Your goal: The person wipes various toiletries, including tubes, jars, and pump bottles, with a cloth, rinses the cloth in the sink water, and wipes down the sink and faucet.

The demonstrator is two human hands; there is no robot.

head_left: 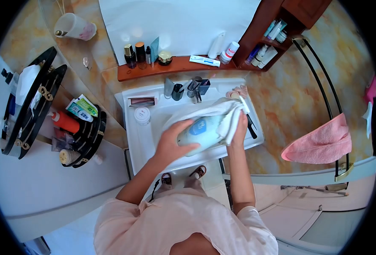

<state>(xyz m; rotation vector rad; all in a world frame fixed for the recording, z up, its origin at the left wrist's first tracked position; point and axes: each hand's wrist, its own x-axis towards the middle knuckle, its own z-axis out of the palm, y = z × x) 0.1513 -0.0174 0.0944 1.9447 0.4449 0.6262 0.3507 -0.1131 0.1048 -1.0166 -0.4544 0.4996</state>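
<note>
Over the white washbasin [132,136], a large pale blue-green bottle [207,135] with a blue label lies tilted between my hands. My left hand [171,142] grips its lower end, thumb on the near side and fingers over the top. A white cloth [232,121] drapes along the far side and around the upper end of the bottle. My right hand [239,131] is closed on the cloth at that end, and its fingers are partly hidden. A slim white piece, perhaps a pump nozzle, sticks out past the cloth.
A faucet [197,95] with cups stands at the basin's back. A white jar [142,115] sits at its left, a black-handled item [251,127] at its right. Bottles line the wooden shelf [179,60]. Black corner racks [90,146] are left; a pink towel [319,142] hangs right.
</note>
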